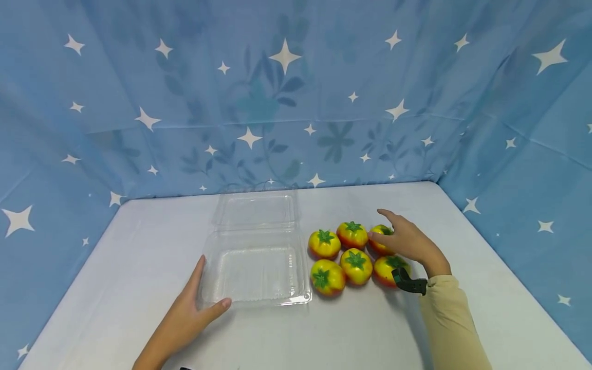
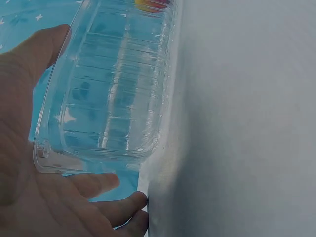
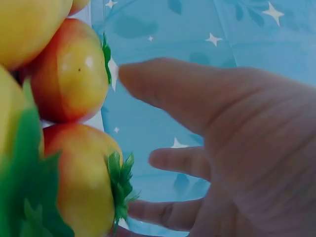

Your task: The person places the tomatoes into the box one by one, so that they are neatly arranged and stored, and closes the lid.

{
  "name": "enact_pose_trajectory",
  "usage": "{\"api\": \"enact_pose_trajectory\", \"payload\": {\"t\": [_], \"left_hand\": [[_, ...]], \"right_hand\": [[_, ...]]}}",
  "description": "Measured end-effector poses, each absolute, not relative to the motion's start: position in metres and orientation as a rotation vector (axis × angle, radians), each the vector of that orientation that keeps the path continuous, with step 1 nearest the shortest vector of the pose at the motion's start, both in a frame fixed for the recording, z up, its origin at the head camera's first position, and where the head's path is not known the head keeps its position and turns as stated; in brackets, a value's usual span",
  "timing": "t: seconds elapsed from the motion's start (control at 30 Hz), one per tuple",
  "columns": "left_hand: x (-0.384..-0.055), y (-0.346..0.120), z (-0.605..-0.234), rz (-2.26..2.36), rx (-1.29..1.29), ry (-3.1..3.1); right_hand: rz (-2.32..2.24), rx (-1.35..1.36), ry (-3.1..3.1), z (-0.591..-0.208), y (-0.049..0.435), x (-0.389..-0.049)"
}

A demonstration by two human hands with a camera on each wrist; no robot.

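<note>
Head view: the left hand (image 1: pixel 185 313) lies around the near-left corner of a clear plastic box (image 1: pixel 256 272), its lid (image 1: pixel 256 209) laid back beyond the fingertips. Past the box, to the right of the left fingers, six yellow-and-red fruits (image 1: pixel 356 267) stand grouped on the white counter (image 1: pixel 333 334). The right hand (image 1: pixel 409 239) is over the back-right fruit (image 1: pixel 378 245), a black band (image 1: pixel 409 281) at its wrist.

The left wrist view brings out fingers hidden from the head: they are spread and gently bent below the box corner, well apart from the thumb, whose tip meets the rim. They touch the box without closing round it.

The right wrist view, unlike the head's, shows the underside of the right hand: thumb and fingers extended with a wide gap between, holding nothing. The thumb tip points at one fruit, just beside its leaf; a lower fingertip reaches another fruit's green leaves (image 3: pixel 121 182), though contact there cannot be told.
</note>
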State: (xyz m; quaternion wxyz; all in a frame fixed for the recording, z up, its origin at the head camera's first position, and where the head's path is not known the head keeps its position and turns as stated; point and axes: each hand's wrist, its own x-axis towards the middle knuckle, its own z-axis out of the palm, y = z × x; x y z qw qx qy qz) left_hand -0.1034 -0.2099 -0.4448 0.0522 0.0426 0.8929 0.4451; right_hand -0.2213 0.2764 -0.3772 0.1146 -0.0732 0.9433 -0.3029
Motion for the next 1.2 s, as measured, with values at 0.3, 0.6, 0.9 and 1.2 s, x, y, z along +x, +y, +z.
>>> {"api": "enact_pose_trajectory", "payload": {"t": [0.3,0.6,0.9,1.2], "left_hand": [[-0.099,-0.210,-0.446,1.361,0.107,2.720],[-0.099,-0.210,-0.447,1.381,0.106,2.715],[-0.098,-0.209,-0.446,1.360,0.102,2.733],[-0.096,-0.206,-0.447,1.399,0.087,2.702]], "right_hand": [[-0.829,-0.187,2.695,-0.387,0.278,-0.222],[-0.815,-0.187,2.714,-0.389,0.283,-0.222],[-0.946,-0.182,2.808,-0.384,0.291,-0.219],[-1.086,-0.218,2.884,-0.378,0.279,-0.215]]}}
